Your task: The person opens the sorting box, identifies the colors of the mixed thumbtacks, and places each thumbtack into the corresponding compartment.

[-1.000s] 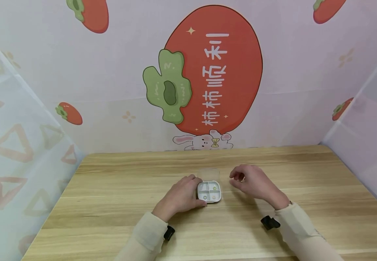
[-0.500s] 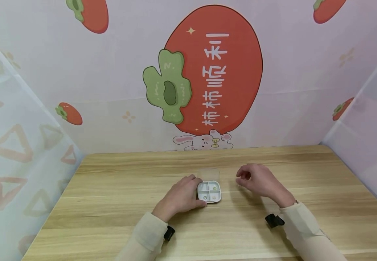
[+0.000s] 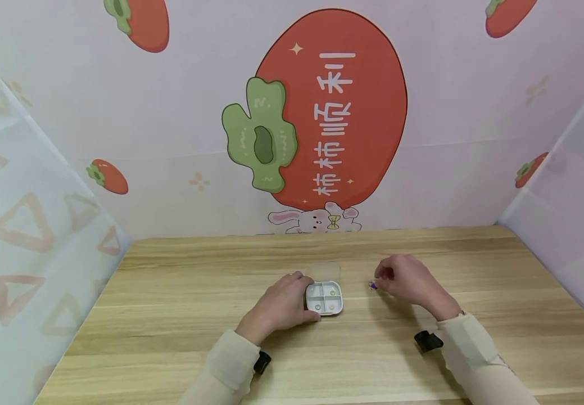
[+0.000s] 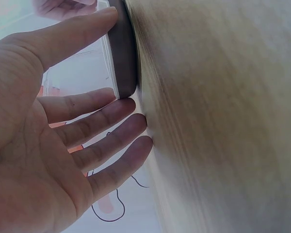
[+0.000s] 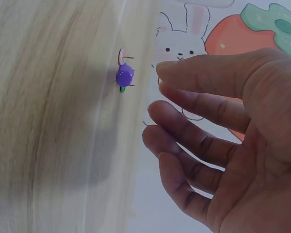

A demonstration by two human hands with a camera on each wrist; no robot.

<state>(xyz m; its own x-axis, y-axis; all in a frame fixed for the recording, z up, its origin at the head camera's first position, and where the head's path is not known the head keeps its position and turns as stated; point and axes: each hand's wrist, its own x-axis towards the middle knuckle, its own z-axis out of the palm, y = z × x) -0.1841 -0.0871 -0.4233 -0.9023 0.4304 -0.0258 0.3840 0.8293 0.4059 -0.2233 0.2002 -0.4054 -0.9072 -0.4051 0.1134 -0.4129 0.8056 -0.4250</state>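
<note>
My left hand [image 3: 283, 301] grips a small white four-compartment pill box [image 3: 324, 296], thumb at its near edge and fingers at the far left corner. Its clear lid [image 3: 324, 271] lies folded back behind it. Three compartments each hold a small round piece; the far left one shows none. The left wrist view has my thumb and fingertips against the box's dark side [image 4: 123, 53]. To the right, my right hand [image 3: 406, 281] hovers with loosely bent fingers, nothing between them. Just left of its fingertips lie thumbtacks on the table: a purple one [image 5: 125, 76], a pink one [image 5: 121, 57] and a bit of green.
The wood-grain table [image 3: 195, 315] runs back to a printed backdrop [image 3: 448, 112] with persimmons and a rabbit. Fabric side walls [image 3: 28, 169] stand left and right. A black wrist strap piece [image 3: 428, 341] sits below the right sleeve.
My right hand has shifted right, away from the box, and small coloured thumbtacks now show on the table by its fingertips. The left hand and box have stayed put.
</note>
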